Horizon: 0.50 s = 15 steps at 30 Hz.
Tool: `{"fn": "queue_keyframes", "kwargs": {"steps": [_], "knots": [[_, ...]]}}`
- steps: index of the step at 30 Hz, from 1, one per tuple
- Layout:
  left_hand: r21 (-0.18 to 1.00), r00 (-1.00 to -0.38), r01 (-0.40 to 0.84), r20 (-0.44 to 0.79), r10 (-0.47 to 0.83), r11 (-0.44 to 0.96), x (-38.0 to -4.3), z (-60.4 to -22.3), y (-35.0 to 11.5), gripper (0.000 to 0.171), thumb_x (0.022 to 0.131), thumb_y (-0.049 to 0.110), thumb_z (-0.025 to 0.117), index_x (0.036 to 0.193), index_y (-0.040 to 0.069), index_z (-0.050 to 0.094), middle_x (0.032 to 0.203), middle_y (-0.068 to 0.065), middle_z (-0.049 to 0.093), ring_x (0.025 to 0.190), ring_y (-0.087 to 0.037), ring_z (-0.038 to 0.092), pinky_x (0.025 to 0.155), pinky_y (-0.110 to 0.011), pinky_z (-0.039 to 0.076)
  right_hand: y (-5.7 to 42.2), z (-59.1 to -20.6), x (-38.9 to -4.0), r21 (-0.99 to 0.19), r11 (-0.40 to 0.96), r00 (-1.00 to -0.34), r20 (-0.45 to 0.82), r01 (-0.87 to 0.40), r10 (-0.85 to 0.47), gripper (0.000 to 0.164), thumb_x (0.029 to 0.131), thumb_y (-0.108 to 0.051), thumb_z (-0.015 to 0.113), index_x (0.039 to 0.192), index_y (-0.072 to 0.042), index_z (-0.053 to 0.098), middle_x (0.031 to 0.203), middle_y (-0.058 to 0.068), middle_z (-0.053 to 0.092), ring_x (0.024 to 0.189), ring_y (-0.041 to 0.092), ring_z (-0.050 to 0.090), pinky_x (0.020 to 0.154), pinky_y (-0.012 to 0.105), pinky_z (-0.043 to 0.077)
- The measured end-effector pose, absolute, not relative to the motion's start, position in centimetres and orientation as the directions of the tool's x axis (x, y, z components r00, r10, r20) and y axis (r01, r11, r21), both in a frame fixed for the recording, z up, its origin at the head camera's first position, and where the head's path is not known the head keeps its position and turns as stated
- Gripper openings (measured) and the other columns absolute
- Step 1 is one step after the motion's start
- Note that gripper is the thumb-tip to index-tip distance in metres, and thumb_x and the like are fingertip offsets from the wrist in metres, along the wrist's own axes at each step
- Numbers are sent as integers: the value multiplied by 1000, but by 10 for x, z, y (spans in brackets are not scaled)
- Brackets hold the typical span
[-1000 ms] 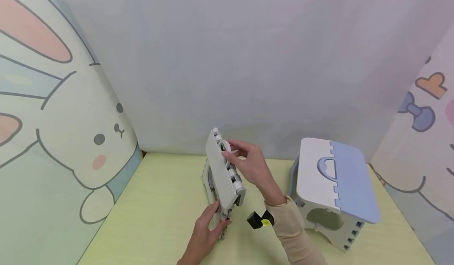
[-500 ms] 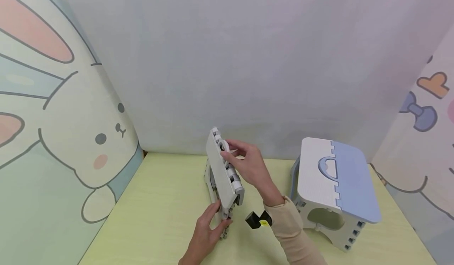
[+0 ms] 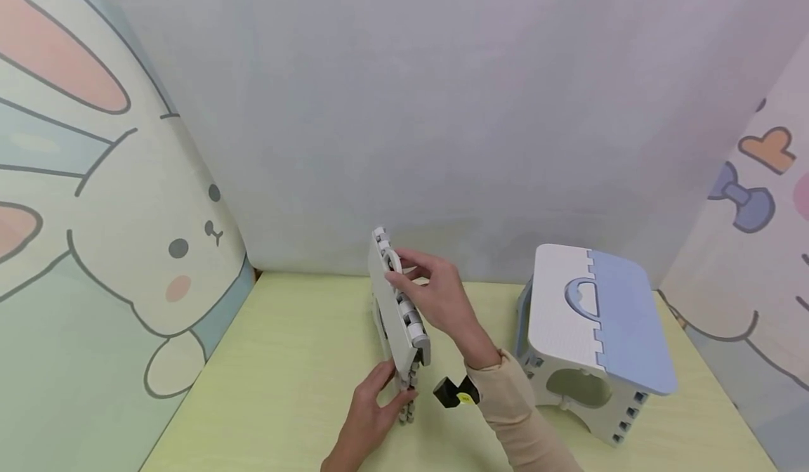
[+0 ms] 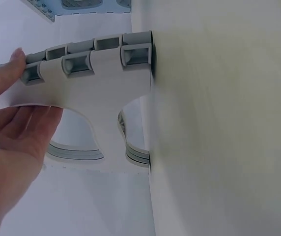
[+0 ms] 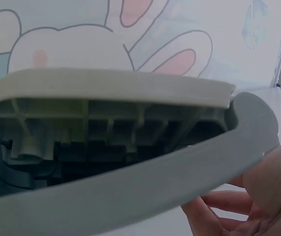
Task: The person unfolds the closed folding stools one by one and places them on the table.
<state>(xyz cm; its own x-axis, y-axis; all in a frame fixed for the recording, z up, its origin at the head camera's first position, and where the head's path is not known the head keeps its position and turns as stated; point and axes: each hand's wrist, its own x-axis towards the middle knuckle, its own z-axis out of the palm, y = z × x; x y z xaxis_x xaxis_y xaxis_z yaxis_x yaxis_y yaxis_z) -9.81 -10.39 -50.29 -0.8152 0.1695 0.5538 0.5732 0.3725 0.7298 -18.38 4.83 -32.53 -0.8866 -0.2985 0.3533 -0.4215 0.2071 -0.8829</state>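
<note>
In the head view, a grey-and-white folding step stool (image 3: 387,296) stands on edge on the table, mostly folded, its hinge row uppermost. My right hand (image 3: 439,293) grips the carry handle (image 3: 396,260) at that hinge. Lower down, at the near end, my left hand (image 3: 369,409) holds the hinged leg part between thumb and fingers. The left wrist view shows the leg panel (image 4: 67,93) with its hinge sockets, the thumb over its edge and the fingers behind it. From the right wrist, the two top halves (image 5: 106,86) form a narrow wedge, with ribbed undersides visible between them.
A second folding stool (image 3: 562,324), white and blue, stands unfolded on its legs to the right. Behind the pale yellow-green table (image 3: 284,345) hangs a white cloth (image 3: 404,121). Rabbit-printed panels (image 3: 145,247) flank both sides. A black wrist device (image 3: 451,392) sits by the right sleeve.
The grey-and-white stool's top has tipped more upright and its leg section has come in closer beneath it. My right hand has shifted slightly left with the handle; the left hand has shifted slightly right.
</note>
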Motion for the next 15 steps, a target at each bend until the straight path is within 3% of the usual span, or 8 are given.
{"fn": "queue_keyframes", "kwargs": {"steps": [10,15], "knots": [[744,-825,557,546,144,368,-97,-503,-100,50,81,13,74,127,22,55,118,6,58,108,-16,60,88,-33,52,42,-325,-180,-887,173,-879,364,-428,-307,44,88,-23,69,129,-13,59,108,10,65,84,16,66,60,28,57],[763,-841,530,527,121,370,-98,-504,-98,54,76,2,77,123,21,57,115,6,60,104,-15,62,85,-34,54,41,-326,-179,-884,160,-873,379,-440,-305,45,87,-24,70,129,-13,60,106,7,66,83,17,66,60,28,56]]}}
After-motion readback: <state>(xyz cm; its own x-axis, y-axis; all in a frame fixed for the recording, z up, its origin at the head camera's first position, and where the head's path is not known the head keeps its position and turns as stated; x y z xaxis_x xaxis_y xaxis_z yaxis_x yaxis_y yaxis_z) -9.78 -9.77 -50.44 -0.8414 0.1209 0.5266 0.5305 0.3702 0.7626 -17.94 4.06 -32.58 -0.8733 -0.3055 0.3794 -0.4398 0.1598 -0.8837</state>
